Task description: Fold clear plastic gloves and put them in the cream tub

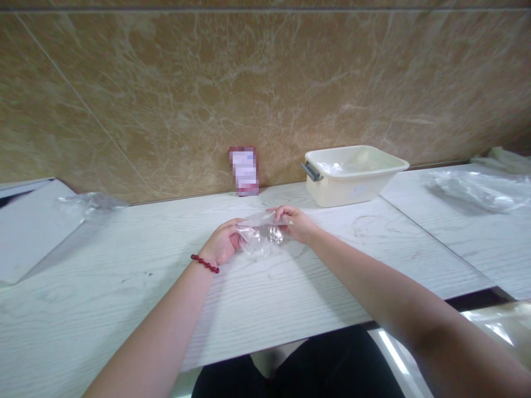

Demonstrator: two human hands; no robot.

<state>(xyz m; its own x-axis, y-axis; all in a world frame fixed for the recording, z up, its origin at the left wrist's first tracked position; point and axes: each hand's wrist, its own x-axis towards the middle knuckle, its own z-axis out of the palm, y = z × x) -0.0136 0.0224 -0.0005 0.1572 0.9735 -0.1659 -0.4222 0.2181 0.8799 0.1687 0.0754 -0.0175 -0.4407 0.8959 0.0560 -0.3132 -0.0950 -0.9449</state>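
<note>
Between my two hands, a little above the pale wood-grain table (157,309), is a clear plastic bag (259,237), crinkled and shiny. My left hand (226,242) grips its left edge, with a red bead bracelet (204,263) round the wrist. At the opposite edge, the fingers of my right hand (296,222) pinch the plastic. A crumpled, glinting part of the bag lies close to the right fingers. Whether anything is inside it, I cannot tell.
Against the marbled wall (199,99) stands a cream plastic tub (348,188) with a grey handle and clear plastic inside. A blurred phone-like object (244,171) leans there too. Clear plastic lies at far left (89,204) and right (485,190). A white box (37,232) sits left.
</note>
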